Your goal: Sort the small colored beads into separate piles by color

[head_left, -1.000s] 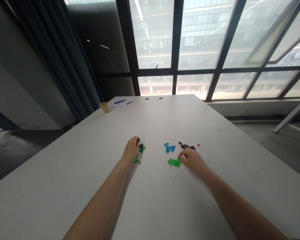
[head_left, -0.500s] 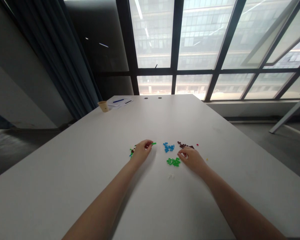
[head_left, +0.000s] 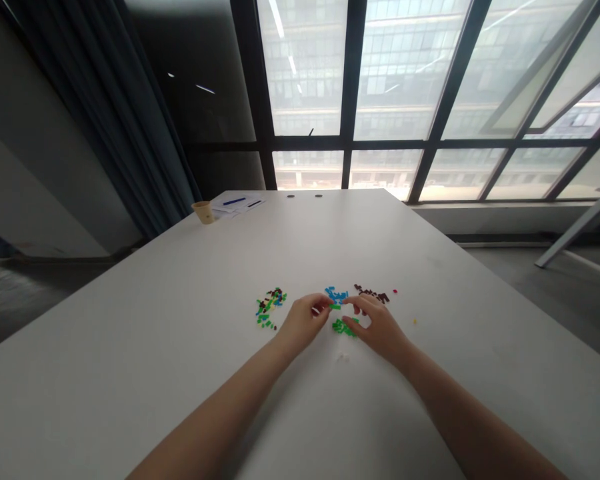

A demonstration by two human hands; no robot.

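Between the fingertips of my left hand (head_left: 307, 319) is a small green brick (head_left: 335, 307), held just above the table. My right hand (head_left: 375, 323) is close on the other side of that brick, its thumb and index finger apart, with nothing seen between them. Below the brick lies a pile of green bricks (head_left: 344, 327), partly covered by my right thumb. A blue pile (head_left: 336, 294) sits just beyond the fingertips. Dark brown bricks (head_left: 373, 293) are scattered behind my right hand. Left of my left hand is a mixed-colour pile (head_left: 270, 305).
The white table (head_left: 180, 333) carries a few whitish pieces (head_left: 343, 357), a red piece (head_left: 395, 291) and a yellow piece (head_left: 415, 322). Far left stand a paper cup (head_left: 203, 213) and papers (head_left: 225, 212) with a blue pen (head_left: 235, 201). Windows rise behind.
My left hand has moved right with the green brick, uncovering the mixed pile. My right thumb and index finger have spread apart, and that hand has shifted slightly left.
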